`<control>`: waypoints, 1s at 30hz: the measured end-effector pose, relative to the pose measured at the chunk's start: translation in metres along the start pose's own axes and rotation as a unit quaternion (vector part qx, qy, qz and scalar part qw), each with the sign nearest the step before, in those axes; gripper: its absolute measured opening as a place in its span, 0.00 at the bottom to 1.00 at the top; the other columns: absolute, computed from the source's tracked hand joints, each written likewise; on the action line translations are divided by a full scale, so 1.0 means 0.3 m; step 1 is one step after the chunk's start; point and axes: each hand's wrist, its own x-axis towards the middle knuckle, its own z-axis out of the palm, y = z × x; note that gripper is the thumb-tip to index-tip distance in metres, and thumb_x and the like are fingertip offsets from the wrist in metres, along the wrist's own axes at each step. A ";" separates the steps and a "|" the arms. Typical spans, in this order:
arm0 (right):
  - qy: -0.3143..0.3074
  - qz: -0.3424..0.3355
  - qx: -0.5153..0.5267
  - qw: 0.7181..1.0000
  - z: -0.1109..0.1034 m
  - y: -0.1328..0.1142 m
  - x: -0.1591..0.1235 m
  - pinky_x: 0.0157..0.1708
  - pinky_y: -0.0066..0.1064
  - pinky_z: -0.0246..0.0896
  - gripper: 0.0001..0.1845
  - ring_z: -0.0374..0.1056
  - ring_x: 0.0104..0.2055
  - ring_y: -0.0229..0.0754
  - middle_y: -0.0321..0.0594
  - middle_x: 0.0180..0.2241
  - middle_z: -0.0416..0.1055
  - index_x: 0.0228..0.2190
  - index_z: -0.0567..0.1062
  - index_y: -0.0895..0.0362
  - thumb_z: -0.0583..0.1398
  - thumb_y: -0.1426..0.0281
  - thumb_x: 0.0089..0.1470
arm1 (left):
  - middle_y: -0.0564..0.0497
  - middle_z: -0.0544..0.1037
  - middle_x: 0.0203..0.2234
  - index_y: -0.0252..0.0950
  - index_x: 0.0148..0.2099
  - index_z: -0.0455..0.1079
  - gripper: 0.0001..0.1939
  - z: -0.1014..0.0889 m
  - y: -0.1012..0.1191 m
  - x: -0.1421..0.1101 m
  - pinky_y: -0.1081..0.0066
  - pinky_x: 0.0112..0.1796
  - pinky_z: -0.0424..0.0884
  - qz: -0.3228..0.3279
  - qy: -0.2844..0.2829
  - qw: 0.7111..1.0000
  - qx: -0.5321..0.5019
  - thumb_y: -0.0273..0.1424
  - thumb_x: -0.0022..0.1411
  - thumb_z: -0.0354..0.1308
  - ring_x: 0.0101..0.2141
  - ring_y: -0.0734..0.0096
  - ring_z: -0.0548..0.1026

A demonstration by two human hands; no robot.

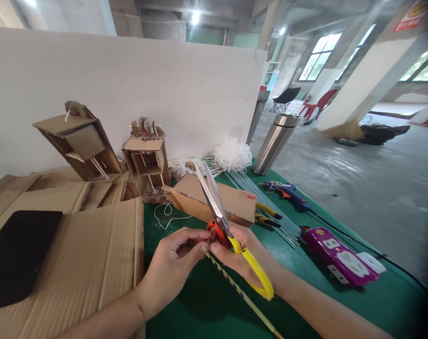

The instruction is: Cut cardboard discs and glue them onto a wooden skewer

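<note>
I can't make out a single word from where I stand. Small red marking point(251, 197) sits on the long cardboard box point(237, 203), dark print point(152, 138) on top of the little cardboard stand point(142, 145), and a red sign point(411, 19) hangs high on the pillar point(372, 80), all illegible.

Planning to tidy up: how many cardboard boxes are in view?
3: left box and middle box by the white board, right box behind the scissors; others may be hidden.
</note>
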 end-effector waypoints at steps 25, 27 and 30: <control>-0.022 0.019 0.013 1.000 -0.001 0.019 -0.007 0.22 0.26 0.56 0.12 0.59 0.23 0.35 0.33 0.23 0.63 0.31 0.68 0.58 0.57 0.61 0.58 | 0.51 0.77 0.33 0.37 0.39 0.72 0.07 -0.001 -0.005 -0.002 0.73 0.36 0.74 -0.007 0.002 1.000 0.030 0.34 0.61 0.60 0.33 0.72 0.75; -0.026 0.023 0.022 0.999 -0.001 0.022 -0.005 0.21 0.26 0.58 0.12 0.60 0.22 0.35 0.33 0.23 0.63 0.32 0.68 0.58 0.57 0.61 0.59 | 0.52 0.76 0.33 0.37 0.39 0.71 0.06 -0.001 -0.007 -0.002 0.73 0.35 0.74 -0.004 0.004 1.000 0.028 0.34 0.61 0.60 0.33 0.72 0.75; -0.030 0.021 0.046 0.998 -0.001 0.027 -0.004 0.22 0.26 0.60 0.12 0.61 0.22 0.35 0.32 0.23 0.63 0.31 0.67 0.57 0.57 0.61 0.59 | 0.52 0.76 0.33 0.37 0.39 0.71 0.06 0.000 -0.010 -0.002 0.74 0.35 0.74 -0.003 0.002 1.000 0.025 0.33 0.61 0.60 0.33 0.73 0.75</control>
